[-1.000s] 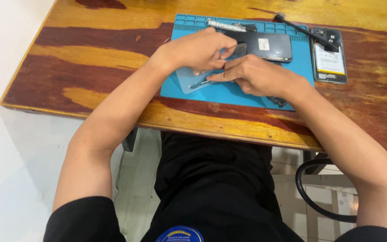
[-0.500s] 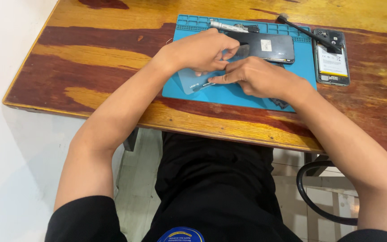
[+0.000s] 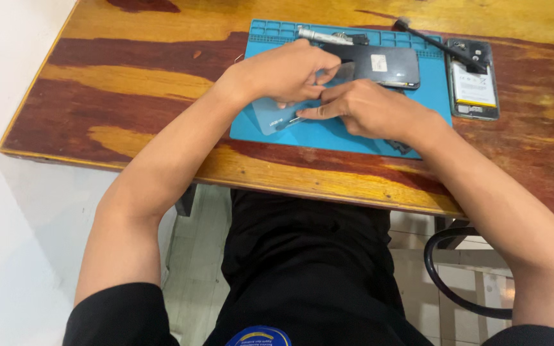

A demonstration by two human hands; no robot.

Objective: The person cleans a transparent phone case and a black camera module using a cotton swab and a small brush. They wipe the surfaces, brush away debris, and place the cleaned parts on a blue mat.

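Head view | left hand [image 3: 290,70] grip curled, pinching clear cover [image 3: 270,117] | right hand [image 3: 370,109] grip pinched on small tool [image 3: 293,119]

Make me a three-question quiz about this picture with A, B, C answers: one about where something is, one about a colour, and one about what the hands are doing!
1. Where is the opened phone with its insides showing?
A. On the wood, just off the mat's far right edge
B. On the person's lap
C. On the floor

2. What colour is the work mat?
A. Red
B. Blue
C. Yellow

3. What are the left hand and right hand doing?
A. Resting flat and far apart
B. Close together, fingers on a small thin part above the mat
C. Lifted high off the table

Answers:
1 A, it lies on the wooden table beside the mat.
2 B, the mat is plainly blue.
3 B, both hands meet over the mat, pinching something small.
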